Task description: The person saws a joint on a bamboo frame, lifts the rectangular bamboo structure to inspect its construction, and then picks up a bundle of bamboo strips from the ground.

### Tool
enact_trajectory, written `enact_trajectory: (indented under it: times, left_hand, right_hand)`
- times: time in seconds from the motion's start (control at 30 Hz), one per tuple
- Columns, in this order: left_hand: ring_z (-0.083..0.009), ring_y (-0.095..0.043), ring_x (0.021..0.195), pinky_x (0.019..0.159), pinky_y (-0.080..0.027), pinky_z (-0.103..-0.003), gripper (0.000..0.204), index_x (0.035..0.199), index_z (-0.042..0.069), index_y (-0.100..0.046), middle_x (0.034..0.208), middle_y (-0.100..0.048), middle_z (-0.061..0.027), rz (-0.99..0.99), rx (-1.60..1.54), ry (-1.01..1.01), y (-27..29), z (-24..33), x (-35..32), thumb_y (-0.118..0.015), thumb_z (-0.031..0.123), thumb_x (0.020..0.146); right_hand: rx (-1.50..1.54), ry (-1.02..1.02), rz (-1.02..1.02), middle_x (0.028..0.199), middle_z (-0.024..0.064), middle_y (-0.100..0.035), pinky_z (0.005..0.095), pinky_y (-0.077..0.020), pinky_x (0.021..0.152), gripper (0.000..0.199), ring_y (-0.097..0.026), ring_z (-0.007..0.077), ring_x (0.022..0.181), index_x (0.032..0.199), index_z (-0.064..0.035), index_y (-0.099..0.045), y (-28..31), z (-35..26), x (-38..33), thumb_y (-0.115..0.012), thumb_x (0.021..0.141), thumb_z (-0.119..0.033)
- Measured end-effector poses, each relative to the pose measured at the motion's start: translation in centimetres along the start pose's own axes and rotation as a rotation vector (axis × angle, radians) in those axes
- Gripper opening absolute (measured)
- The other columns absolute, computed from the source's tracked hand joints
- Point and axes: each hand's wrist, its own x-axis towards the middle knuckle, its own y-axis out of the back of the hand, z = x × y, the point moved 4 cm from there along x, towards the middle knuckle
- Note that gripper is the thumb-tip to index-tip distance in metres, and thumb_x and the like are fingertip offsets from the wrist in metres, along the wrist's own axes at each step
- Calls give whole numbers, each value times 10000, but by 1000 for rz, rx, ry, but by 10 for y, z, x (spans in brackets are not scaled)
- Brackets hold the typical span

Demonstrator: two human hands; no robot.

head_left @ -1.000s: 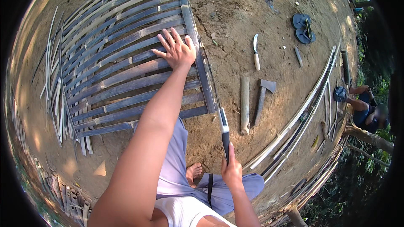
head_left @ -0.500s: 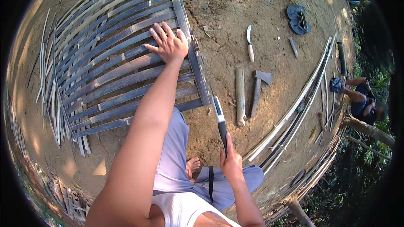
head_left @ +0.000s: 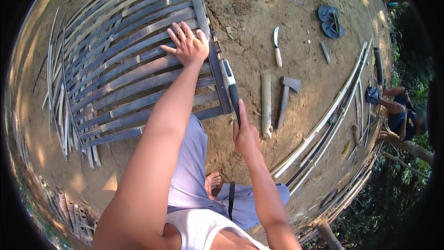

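A slatted bamboo panel point(head_left: 143, 71) lies on the ground at the left, with a dark strip along its right edge. My left hand point(head_left: 190, 47) presses on it near that edge, palm down and fingers spread. In my right hand point(head_left: 246, 135) is a hand saw point(head_left: 231, 82), its black and pale grey handle gripped with the forefinger stretched along it. The saw's front lies against the panel's right edge. Its blade is seen nearly edge-on, so its teeth cannot be made out.
To the right on the bare soil lie a curved knife point(head_left: 277, 56), a bamboo piece point(head_left: 266, 106) and an axe point(head_left: 283, 101). Farther off are dark flip-flops point(head_left: 330, 21). Long bamboo strips point(head_left: 319, 134) run along the right. Another person point(head_left: 398, 109) sits at the far right.
My right hand has pushed the saw forward and slightly left, up along the panel's edge. My left hand stays in place on the slats.
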Motion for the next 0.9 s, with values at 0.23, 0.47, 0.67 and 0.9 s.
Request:
enact_trajectory:
  times: [0.23,0.47,0.67,0.9]
  left_hand:
    - [-323,-56,1588,1176,-1,-756,720,1637,152,-212,1717,-134,-94,8,-1,24,-3,-7,4,-355,501,1024]
    - [-320,-71,1587,1180,-10,-751,715,1629,141,-247,1715,-142,-98,3,-14,1,1,-7,5,-373,492,1018]
    - [-323,-75,1586,1181,10,-750,724,1627,141,-245,1711,-158,-98,10,-30,1,-1,-5,2,-364,512,1016]
    - [-333,-83,1584,1182,2,-753,722,1609,117,-286,1703,-179,-103,36,-52,-5,2,-4,5,-387,501,1006]
  right_hand:
    - [93,17,56,854,266,-707,550,-527,622,795,-682,464,713,1619,-212,-258,18,42,-120,-661,943,-99]
    - [50,-43,-18,809,267,-676,566,-501,622,707,-662,480,721,1612,-226,-254,-9,9,-38,-595,997,-149]
    - [65,-5,-39,863,275,-699,518,-531,616,753,-686,454,711,1614,-150,-260,18,9,-61,-630,960,-99]
    - [81,38,50,757,263,-658,524,-483,569,699,-654,449,648,1598,-104,-288,-5,32,-118,-608,977,-93]
